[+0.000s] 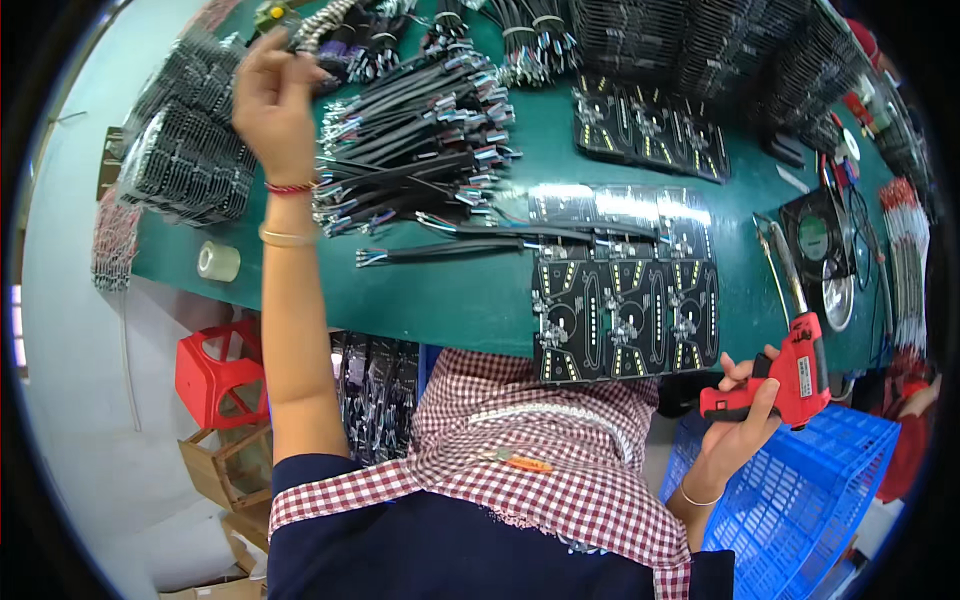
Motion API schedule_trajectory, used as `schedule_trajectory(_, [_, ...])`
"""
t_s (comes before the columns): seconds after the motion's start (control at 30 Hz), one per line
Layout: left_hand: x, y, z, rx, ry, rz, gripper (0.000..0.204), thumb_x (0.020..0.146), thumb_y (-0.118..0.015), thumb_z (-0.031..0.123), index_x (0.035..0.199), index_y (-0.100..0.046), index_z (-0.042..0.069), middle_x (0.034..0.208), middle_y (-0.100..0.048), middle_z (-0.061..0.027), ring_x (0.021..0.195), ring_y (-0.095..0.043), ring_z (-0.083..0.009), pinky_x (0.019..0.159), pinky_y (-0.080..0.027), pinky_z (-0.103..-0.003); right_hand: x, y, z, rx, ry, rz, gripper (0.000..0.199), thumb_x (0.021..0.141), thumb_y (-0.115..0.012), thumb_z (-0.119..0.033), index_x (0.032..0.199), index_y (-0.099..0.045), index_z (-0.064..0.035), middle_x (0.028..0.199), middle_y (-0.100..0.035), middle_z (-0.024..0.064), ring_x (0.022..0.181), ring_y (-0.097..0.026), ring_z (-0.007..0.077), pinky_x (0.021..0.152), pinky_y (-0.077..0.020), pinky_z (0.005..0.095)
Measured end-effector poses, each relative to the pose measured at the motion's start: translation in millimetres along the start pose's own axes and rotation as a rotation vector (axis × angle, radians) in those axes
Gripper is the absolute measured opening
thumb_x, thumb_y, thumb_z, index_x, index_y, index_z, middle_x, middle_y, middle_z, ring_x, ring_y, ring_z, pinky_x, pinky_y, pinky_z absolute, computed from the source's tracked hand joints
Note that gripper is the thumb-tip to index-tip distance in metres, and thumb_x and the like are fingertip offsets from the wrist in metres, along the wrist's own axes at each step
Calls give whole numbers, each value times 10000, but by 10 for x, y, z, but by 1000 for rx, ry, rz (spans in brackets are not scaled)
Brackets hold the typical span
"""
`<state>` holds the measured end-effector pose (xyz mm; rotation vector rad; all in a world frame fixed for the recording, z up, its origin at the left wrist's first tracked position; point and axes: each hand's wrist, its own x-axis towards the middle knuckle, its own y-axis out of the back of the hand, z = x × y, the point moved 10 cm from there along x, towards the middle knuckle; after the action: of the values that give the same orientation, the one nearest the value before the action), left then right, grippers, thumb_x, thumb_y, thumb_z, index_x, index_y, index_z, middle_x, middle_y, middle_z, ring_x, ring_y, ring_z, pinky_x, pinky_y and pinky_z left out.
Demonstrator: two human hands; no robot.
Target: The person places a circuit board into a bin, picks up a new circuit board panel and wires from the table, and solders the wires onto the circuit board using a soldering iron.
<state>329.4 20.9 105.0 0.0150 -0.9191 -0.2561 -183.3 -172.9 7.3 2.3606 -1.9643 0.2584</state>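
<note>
My right hand (740, 420) is wrapped round the handle of a red and black soldering gun (805, 375) at the right table edge, its metal tip pointing up and away. My left hand (275, 105) is stretched to the far left with its fingers curled. Beside it are a dark bundle and a yellow knob (277, 13); anything in its fingers is hidden. In front of me a panel of black circuit boards (625, 320) lies near the table edge, with more boards behind it. Two black cables (450, 252) reach across to the boards from the left.
A heap of black cables (420, 140) with stripped ends lies mid-left. Stacked boards (190, 160) stand at the left and far right. A roll of tape (218, 261), a small fan (815, 235), a red stool (220, 375) and a blue crate (800, 500) are around me.
</note>
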Motion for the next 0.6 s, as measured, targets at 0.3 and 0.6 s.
schedule_trajectory(0.3, [-1828, -1145, 1187, 13, -424, -1234, 305, 755, -601, 12, 1041, -680, 83, 811, -563, -76, 733, -599, -233, 615, -514, -333, -387, 24, -52, -40, -100, -38, 473, 1002, -482, -343, 1265, -427, 46, 779, -553, 90, 597, -508, 110, 597, -498, 279])
schedule_trajectory(0.6, [-2490, -991, 1098, 18, -256, -1089, 384, 733, -643, 10, 1106, -673, 95, 887, -571, -74, 717, -597, -212, 586, -508, -316, -840, -34, 303, -146, -370, -318, 602, 936, -573, -462, 1229, -447, 49, 656, -524, 75, 479, -447, 103, 481, -434, 261])
